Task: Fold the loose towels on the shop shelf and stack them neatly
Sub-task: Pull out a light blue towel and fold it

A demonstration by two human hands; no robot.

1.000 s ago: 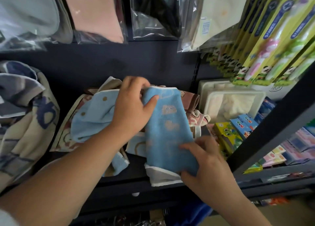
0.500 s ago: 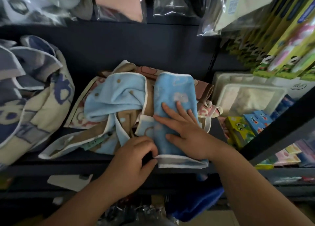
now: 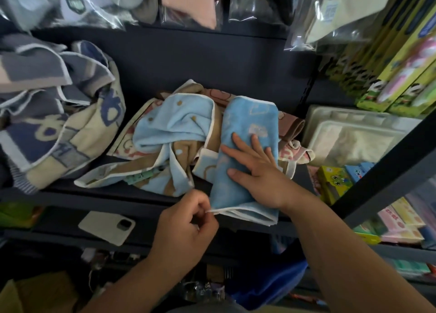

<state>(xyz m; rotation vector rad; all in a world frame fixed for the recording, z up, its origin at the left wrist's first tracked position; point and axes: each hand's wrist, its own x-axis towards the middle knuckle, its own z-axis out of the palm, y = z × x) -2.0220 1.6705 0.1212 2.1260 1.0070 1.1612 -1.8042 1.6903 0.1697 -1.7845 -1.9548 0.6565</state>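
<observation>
right hand point(image 3: 257, 173) lies flat, fingers spread, on a folded blue towel point(image 3: 245, 121) at the front edge of the shop shelf point(image 3: 113, 192), while the left hand point(image 3: 188, 220) pinches its white-trimmed corner; loose towels point(image 3: 174, 126) sit heaped just beside it.

On the dark metal shelf point(image 3: 132, 200) I count one folded blue terry towel point(image 3: 245, 128), one loose light-blue towel with a brown back point(image 3: 174, 128) and one heap of grey-blue and cream towels point(image 3: 59, 123). The number of pink patterned towels point(image 3: 290, 121) beneath is unclear. Below lies one phone in a cream case point(image 3: 106, 227); above hang four clear plastic bags point(image 3: 257, 3).
</observation>
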